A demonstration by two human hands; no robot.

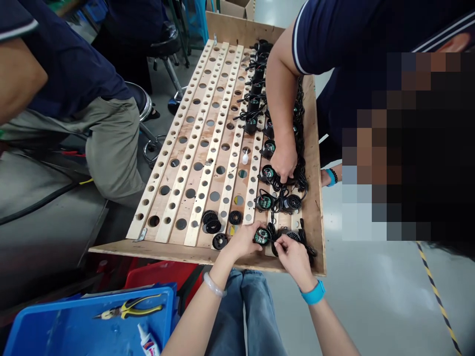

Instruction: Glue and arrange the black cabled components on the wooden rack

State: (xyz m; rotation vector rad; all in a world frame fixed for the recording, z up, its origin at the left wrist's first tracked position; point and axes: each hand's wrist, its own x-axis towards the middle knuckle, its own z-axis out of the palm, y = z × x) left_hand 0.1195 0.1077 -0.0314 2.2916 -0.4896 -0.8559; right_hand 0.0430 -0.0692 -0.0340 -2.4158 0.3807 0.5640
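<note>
A wooden board [193,148] with rows of round holes lies in front of me. My left hand [243,241] grips a small round black motor part with a green label [261,236] at the board's near edge. My right hand [293,253] pinches the black wire and part [285,233] just right of it. Loose black round caps [211,221] lie to the left of my left hand. Several more black parts with wires [256,104] sit in the holes along the right rows.
A co-worker's hand [284,160] presses on parts in the right row, the arm reaching over the board. Another person sits at the far left on a stool. A blue bin [55,321] near me holds yellow pliers [128,309] and a glue tube [148,341].
</note>
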